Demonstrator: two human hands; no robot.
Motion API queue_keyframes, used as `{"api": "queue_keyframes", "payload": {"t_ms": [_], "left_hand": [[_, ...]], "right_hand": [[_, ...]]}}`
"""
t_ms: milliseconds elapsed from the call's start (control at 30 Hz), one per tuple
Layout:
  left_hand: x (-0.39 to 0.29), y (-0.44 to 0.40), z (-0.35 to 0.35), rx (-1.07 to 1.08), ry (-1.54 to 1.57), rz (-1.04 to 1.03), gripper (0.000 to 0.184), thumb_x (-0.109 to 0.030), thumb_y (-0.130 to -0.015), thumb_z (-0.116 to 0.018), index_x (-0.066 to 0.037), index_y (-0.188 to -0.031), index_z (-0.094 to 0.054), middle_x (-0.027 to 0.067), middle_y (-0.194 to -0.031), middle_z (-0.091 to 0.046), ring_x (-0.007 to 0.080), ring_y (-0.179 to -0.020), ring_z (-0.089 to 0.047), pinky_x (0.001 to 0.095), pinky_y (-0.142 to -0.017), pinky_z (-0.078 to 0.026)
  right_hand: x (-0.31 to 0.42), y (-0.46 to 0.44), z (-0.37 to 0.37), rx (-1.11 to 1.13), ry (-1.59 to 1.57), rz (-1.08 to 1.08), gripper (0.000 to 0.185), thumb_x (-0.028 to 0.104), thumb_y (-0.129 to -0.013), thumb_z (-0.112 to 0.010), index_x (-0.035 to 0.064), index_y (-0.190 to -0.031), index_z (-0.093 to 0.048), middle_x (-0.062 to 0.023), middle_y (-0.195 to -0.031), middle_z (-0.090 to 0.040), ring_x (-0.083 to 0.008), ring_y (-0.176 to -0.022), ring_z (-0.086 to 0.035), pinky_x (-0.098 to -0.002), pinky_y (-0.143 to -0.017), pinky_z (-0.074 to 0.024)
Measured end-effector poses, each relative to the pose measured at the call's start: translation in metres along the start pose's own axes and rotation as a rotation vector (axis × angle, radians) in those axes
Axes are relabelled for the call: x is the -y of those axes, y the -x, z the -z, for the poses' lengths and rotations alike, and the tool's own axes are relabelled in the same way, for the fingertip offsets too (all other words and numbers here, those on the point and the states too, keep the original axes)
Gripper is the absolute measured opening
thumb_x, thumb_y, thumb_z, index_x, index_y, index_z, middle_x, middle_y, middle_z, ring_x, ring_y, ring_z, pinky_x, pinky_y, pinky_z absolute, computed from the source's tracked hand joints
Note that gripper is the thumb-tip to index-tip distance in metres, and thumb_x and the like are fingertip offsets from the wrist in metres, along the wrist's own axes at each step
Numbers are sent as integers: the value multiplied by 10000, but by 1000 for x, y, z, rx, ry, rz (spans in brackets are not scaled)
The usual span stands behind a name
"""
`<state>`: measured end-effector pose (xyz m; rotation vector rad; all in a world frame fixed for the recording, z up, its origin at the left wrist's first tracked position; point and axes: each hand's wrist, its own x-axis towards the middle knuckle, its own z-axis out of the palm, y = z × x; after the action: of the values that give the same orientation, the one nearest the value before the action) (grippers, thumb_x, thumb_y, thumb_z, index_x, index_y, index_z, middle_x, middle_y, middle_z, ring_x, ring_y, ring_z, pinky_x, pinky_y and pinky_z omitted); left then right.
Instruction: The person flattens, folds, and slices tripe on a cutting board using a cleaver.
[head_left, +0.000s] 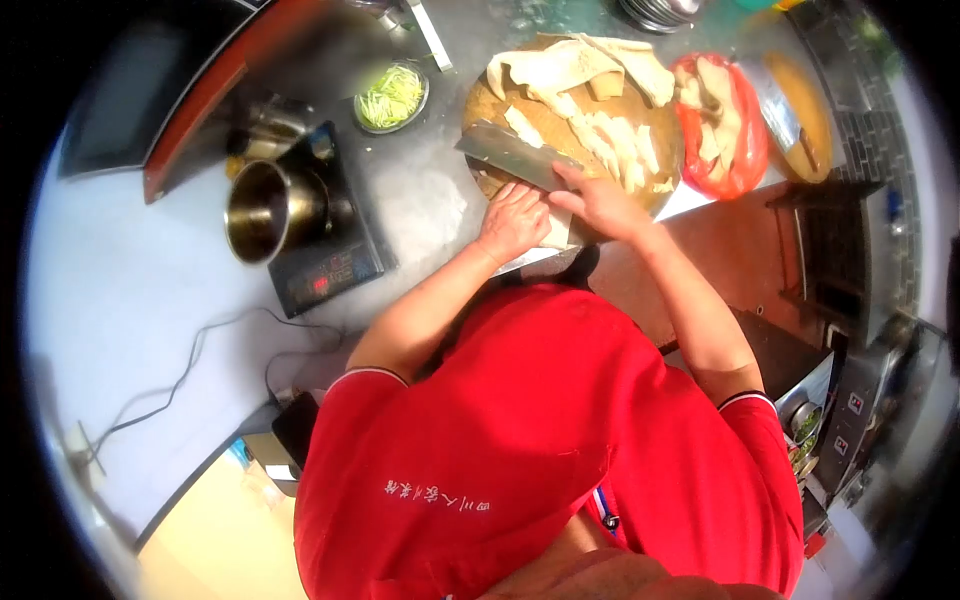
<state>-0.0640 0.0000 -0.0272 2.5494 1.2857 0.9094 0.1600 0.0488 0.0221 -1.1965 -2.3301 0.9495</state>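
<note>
My right hand (605, 205) grips the handle end of a cleaver (505, 152), whose broad blade points left across the round wooden chopping board (482, 100). Fingers bent and close together, my left hand (515, 222) presses on a pale, flat piece of food (558, 228) at the board's near edge, right beside the blade. The food's exact kind is unclear. Beyond the blade lie several cut pale strips (625, 150), and larger pale sheets (555, 68) are draped at the far side of the board.
A red plastic bag (742, 165) holding more pale pieces sits right of the board, near a second wooden board (800, 100). To the left are a bowl of shredded green vegetable (392, 98), an induction cooker (330, 278) and a metal pot (258, 212). A cable (190, 362) trails lower left.
</note>
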Motion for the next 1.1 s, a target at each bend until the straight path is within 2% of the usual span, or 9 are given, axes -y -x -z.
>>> {"api": "queue_keyframes", "payload": {"t_ms": [33,100,167,333,467,567,967,1067,1100], "left_hand": [[-3,-3,2,-54,3,-28,222,-123,-826,-704,-65,-1036,-750,99,-1192,-725,288,-1148,-657,440,-1037,-506],[-12,-7,8,-104,-27,-10,267,-109,-821,-715,-55,-1079,-751,120,-1259,-710,296,-1214,-638,455,-1076,-487],[-21,-1,6,-81,-39,46,329,-99,-848,-715,-46,-1172,-745,123,-1341,-688,299,-1305,-601,483,-1136,-443],[-32,-1,7,-8,49,154,320,-189,-931,-678,-40,-1210,-730,126,-1309,-707,334,-1284,-613,490,-1127,-451],[-27,3,-2,-22,185,220,333,-192,-877,-740,-37,-1171,-750,166,-1175,-748,388,-1139,-683,495,-1012,-521],[-22,5,-5,-48,142,140,327,-194,-875,-751,-45,-1166,-753,156,-1176,-748,367,-1132,-688,486,-1016,-519],[-21,5,-7,-36,4,146,287,-150,-815,-735,-40,-1080,-748,111,-1151,-727,303,-1152,-658,473,-1065,-483],[-21,3,-6,-52,-33,116,255,-157,-837,-729,-39,-1063,-746,117,-1188,-720,314,-1196,-641,471,-1086,-475],[-25,2,-3,-65,-47,108,264,-138,-837,-728,-32,-1079,-743,128,-1227,-709,326,-1223,-630,475,-1108,-463]], "right_hand": [[-8,6,5,-2,-38,-9,664,515,-1061,-568,43,-1526,-532,-276,-1077,-761,-454,-949,-737,-523,-833,-551],[31,13,55,127,-346,-549,663,497,-1068,-576,34,-1540,-517,-264,-1192,-747,-406,-1066,-732,-490,-913,-544],[50,29,70,157,-471,-816,663,479,-1074,-583,27,-1552,-502,-242,-1269,-738,-367,-1138,-727,-462,-963,-541],[35,90,27,-26,0,-206,649,485,-1071,-580,60,-1555,-501,-260,-1121,-760,-441,-958,-755,-510,-860,-579],[72,103,27,290,198,-411,672,507,-1061,-564,106,-1585,-435,-306,-921,-724,-488,-862,-715,-553,-776,-570],[61,123,16,131,183,-308,683,518,-1062,-555,112,-1595,-422,-308,-856,-711,-494,-832,-710,-562,-754,-566],[32,27,1,180,123,-282,734,543,-1044,-584,81,-1592,-425,-304,-926,-728,-498,-864,-707,-555,-789,-560],[-2,26,-4,25,4,-98,717,541,-1039,-603,51,-1550,-488,-281,-985,-748,-498,-904,-713,-552,-815,-555],[-6,25,1,-36,-94,-128,672,514,-1055,-596,47,-1533,-520,-210,-885,-726,-402,-770,-692,-488,-709,-537]]}}
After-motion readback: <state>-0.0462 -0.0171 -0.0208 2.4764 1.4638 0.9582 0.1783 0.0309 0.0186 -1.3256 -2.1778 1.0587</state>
